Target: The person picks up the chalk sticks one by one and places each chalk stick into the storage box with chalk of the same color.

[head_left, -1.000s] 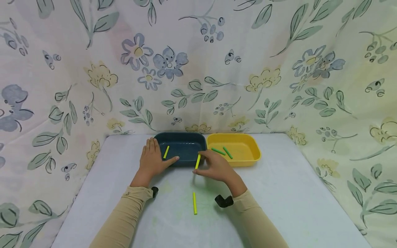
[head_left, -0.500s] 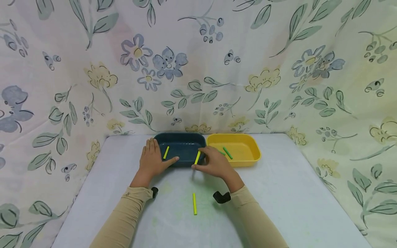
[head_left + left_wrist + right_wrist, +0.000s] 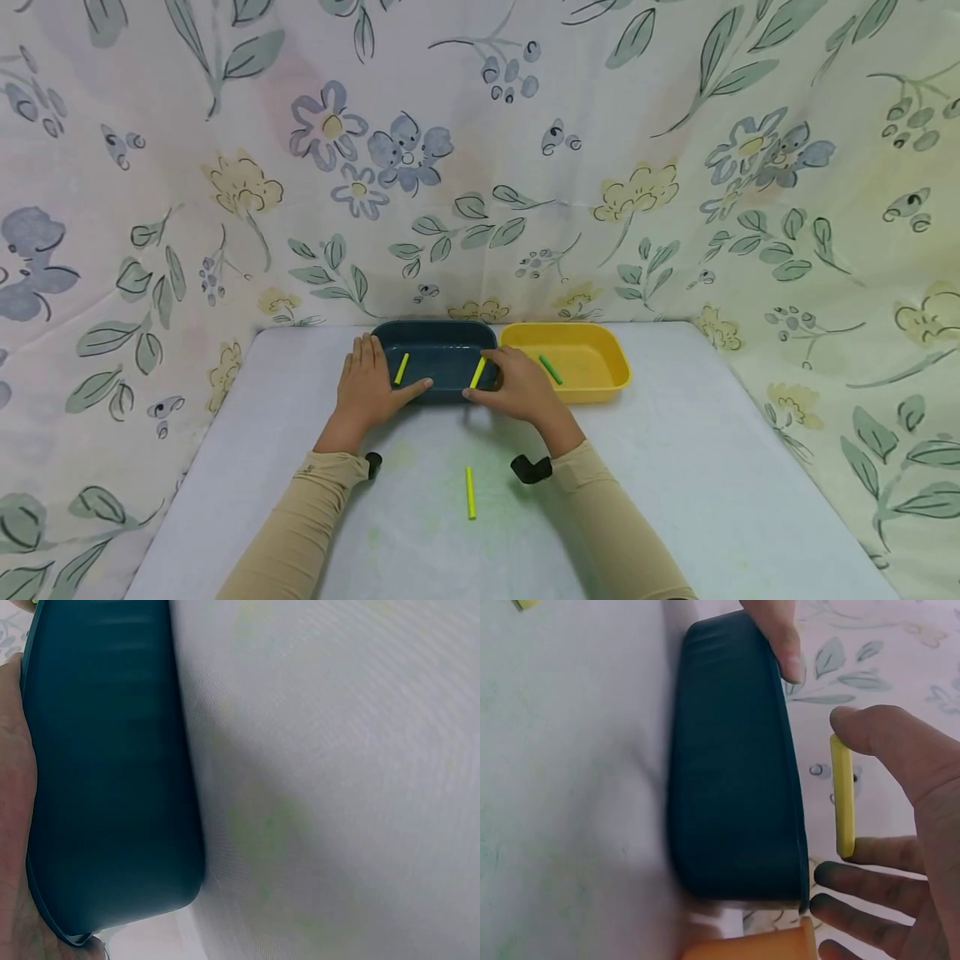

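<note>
My right hand pinches a yellow chalk stick end to end between thumb and forefinger. In the right wrist view, its other fingers stretch out beside the rim of the dark blue tray. The chalk overlaps the tray's right front part in the head view. Across the tray, my left hand rests on the left rim with fingers straight and thumb along the front. A second yellow chalk stick lies inside near that hand. Another yellow chalk stick lies on the white cloth between the forearms.
Right beside the blue tray stands a yellow tray, partly covered by my right hand. A green chalk stick shows in it. Behind both trays hangs a floral curtain. Faint green and yellow smudges mark the white tablecloth.
My right hand has moved slightly farther away with the yellow chalk, over the blue tray's front rim. It now hides one green chalk stick. My left hand has stayed put.
</note>
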`<state>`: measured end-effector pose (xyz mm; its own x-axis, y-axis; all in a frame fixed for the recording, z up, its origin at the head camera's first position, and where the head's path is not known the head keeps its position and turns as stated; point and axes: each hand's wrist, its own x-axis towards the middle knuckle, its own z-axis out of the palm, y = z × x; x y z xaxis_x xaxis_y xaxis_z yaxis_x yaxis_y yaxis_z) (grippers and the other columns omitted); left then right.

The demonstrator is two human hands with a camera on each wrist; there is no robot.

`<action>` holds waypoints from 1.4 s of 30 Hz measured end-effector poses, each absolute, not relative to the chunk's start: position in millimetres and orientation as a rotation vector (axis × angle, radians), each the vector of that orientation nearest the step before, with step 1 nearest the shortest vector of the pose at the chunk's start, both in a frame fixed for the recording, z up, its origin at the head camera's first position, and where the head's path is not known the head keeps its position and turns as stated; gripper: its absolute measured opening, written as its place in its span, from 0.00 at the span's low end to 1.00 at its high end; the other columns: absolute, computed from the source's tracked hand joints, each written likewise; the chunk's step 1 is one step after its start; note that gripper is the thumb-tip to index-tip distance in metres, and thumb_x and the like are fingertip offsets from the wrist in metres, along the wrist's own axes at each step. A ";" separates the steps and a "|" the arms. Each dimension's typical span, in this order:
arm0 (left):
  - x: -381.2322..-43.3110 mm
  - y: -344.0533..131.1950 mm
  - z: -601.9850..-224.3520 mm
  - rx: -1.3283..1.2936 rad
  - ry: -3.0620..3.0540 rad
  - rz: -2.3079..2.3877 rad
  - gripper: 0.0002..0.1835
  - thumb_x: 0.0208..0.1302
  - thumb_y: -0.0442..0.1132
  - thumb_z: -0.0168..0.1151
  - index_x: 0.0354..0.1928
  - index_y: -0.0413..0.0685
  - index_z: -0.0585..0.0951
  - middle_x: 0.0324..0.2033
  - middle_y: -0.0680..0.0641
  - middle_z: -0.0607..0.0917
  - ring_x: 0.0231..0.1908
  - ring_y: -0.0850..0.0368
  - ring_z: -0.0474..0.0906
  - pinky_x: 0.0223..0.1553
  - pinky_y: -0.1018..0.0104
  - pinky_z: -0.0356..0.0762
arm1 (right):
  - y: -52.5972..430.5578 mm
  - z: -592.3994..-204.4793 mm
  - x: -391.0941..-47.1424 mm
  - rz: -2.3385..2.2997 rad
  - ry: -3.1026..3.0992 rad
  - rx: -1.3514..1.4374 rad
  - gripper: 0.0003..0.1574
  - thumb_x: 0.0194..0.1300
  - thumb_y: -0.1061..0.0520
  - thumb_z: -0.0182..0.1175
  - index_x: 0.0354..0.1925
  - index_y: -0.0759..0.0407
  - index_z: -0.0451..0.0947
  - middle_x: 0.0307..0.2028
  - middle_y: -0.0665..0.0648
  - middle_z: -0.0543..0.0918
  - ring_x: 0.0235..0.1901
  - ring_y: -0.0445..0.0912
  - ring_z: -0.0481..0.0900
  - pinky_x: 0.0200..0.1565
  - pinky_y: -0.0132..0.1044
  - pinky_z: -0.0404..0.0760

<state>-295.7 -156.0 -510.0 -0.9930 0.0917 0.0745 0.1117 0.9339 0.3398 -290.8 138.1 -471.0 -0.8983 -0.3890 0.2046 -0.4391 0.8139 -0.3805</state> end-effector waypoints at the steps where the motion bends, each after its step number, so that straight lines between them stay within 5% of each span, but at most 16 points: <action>1: -295.9 -156.0 -510.2 -0.158 -3.033 -0.536 0.76 0.59 0.87 0.51 0.83 0.28 0.39 0.83 0.26 0.38 0.84 0.30 0.33 0.84 0.34 0.37 | 137.7 -471.1 -291.3 0.645 -2.887 0.652 0.54 0.59 0.24 0.72 0.70 0.57 0.79 0.59 0.58 0.85 0.46 0.47 0.81 0.50 0.45 0.86; 14: -298.9 -155.6 -510.6 -0.169 -3.009 -0.529 0.77 0.58 0.88 0.51 0.83 0.28 0.39 0.83 0.26 0.41 0.84 0.30 0.35 0.84 0.34 0.39 | 135.0 -474.5 -299.3 0.569 -2.918 0.615 0.55 0.59 0.21 0.69 0.72 0.53 0.77 0.66 0.59 0.82 0.63 0.55 0.82 0.62 0.54 0.85; 42: -296.1 -156.4 -510.7 -0.160 -3.024 -0.517 0.76 0.59 0.87 0.51 0.83 0.28 0.40 0.83 0.26 0.40 0.84 0.30 0.35 0.83 0.34 0.39 | 132.5 -474.8 -289.4 0.501 -2.914 0.636 0.52 0.62 0.23 0.68 0.72 0.52 0.77 0.65 0.56 0.84 0.63 0.54 0.81 0.62 0.54 0.84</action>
